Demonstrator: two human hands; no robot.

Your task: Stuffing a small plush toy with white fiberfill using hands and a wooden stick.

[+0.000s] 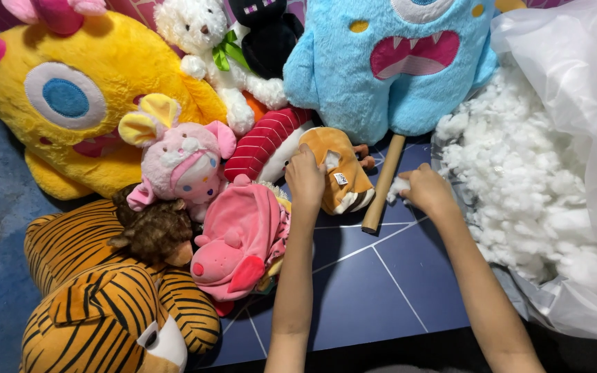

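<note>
My left hand (305,178) grips a small orange and white plush toy (343,176) lying on the dark blue floor mat (381,290); white stuffing shows at the toy's opening under my fingers. My right hand (426,190) is closed on a small tuft of white stuffing (399,188), just right of a wooden stick (383,185) that lies between my two hands. The tuft comes from the big heap of white stuffing (519,179) in a clear plastic bag (582,83) at the right.
Plush toys crowd the left and back: a yellow one-eyed monster (84,90), a blue monster (388,62), a white bear (209,41), a pink bunny doll (184,162), a pink plush (240,238), a brown animal (153,231) and tigers (105,311).
</note>
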